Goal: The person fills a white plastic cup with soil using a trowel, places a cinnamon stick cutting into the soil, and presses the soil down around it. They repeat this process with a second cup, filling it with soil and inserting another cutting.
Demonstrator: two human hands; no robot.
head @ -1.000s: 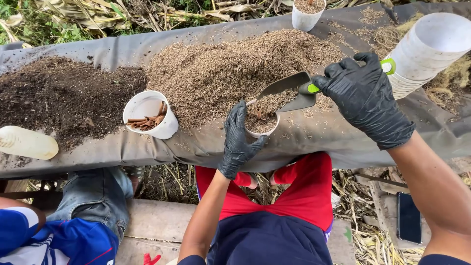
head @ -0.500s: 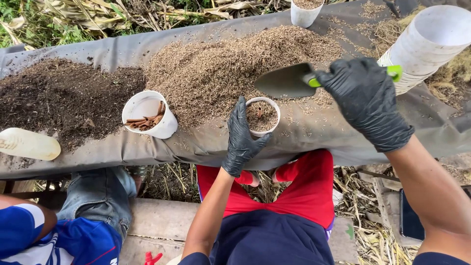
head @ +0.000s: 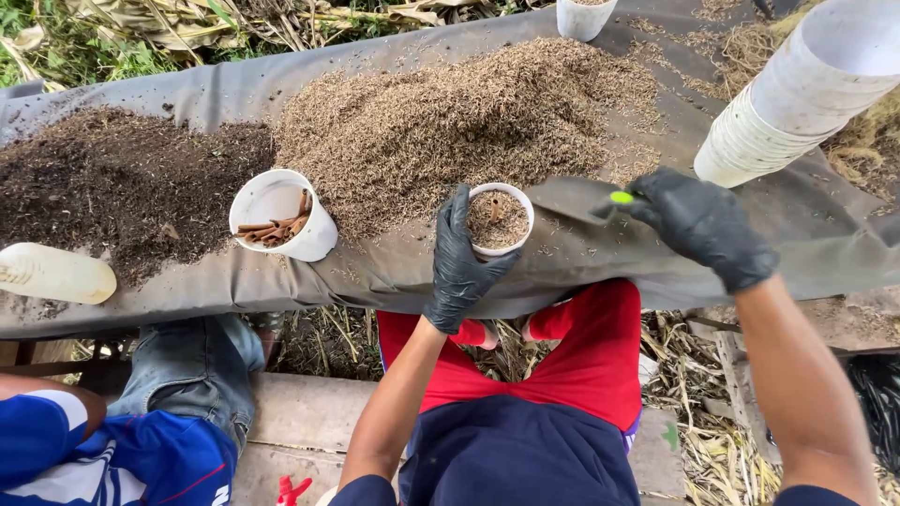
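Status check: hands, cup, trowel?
Left hand grips filled white cup. Right hand holds trowel flat on grey sheet. Nothing blocking; stick cup stands apart.

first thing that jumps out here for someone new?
Two black-gloved hands at centre: the left hand grips a small white cup filled with husk, the right hand holds a green-handled trowel low on the grey sheet. Behind them lies a big tan husk pile, with dark soil to its left.

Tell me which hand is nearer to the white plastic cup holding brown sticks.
Left. The left hand grips the husk-filled white cup, just right of the white plastic cup holding brown sticks. The right hand, holding the green-handled trowel, is much farther right.
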